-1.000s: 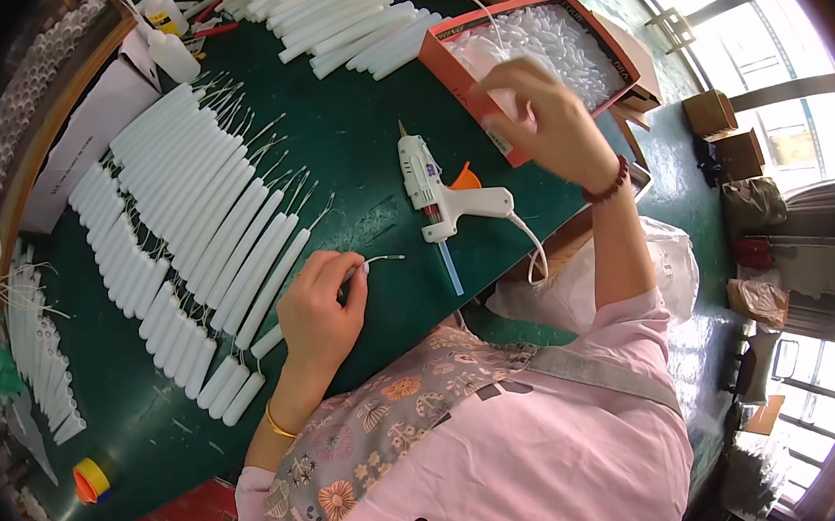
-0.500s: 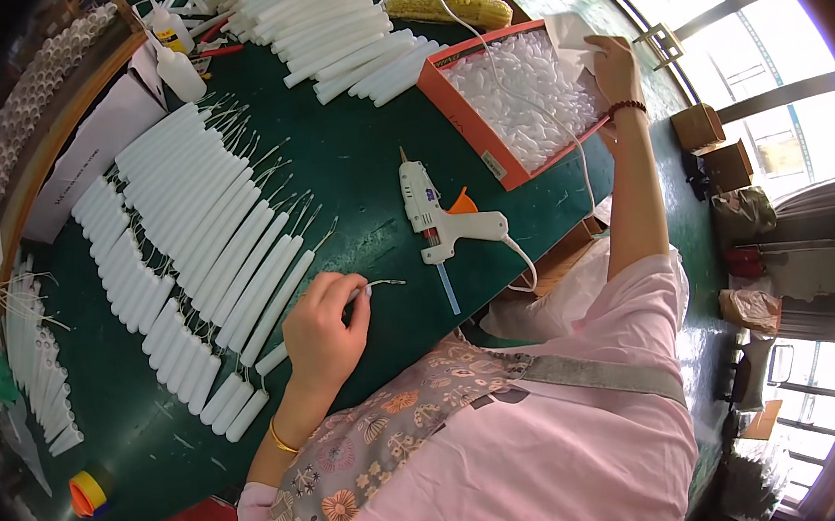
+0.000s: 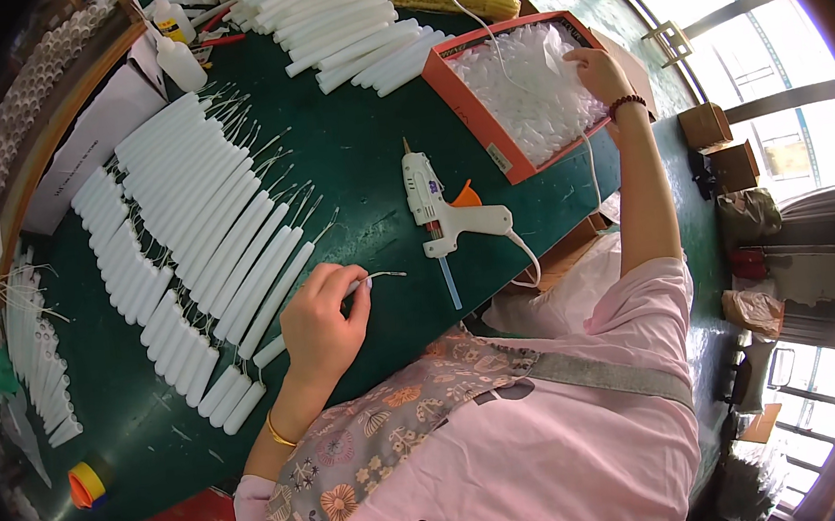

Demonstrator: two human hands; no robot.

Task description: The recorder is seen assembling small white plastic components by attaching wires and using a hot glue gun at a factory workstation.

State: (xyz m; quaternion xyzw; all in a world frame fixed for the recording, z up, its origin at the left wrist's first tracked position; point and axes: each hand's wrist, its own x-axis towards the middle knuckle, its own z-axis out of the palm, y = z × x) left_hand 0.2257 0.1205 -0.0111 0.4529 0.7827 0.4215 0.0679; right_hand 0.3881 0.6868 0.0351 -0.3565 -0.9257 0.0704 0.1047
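My left hand (image 3: 323,320) is closed around a white candle-like tube (image 3: 270,352). A thin wire (image 3: 387,274) from it sticks out past the thumb and forefinger. My right hand (image 3: 603,74) is at the right side of a red box (image 3: 478,132), its fingers bent over the contents. Inside lie many small white translucent pieces (image 3: 523,100), pointed in shape. What the right fingertips grip, if anything, cannot be made out. Between the hands a white glue gun (image 3: 454,219) with an orange trigger lies on the green table (image 3: 359,176).
Rows of white tubes with wires (image 3: 222,209) lie left of the glue gun. More white tubes (image 3: 345,31) are piled at the back, beside a corn cob-like thing (image 3: 458,0). White bottles (image 3: 179,62) stand at the back left, a yellow-orange tape roll (image 3: 85,485) front left.
My right hand has moved left and down, from a pale sheet at the box's far right corner to over the white pieces. My left hand stays almost still with the tube.
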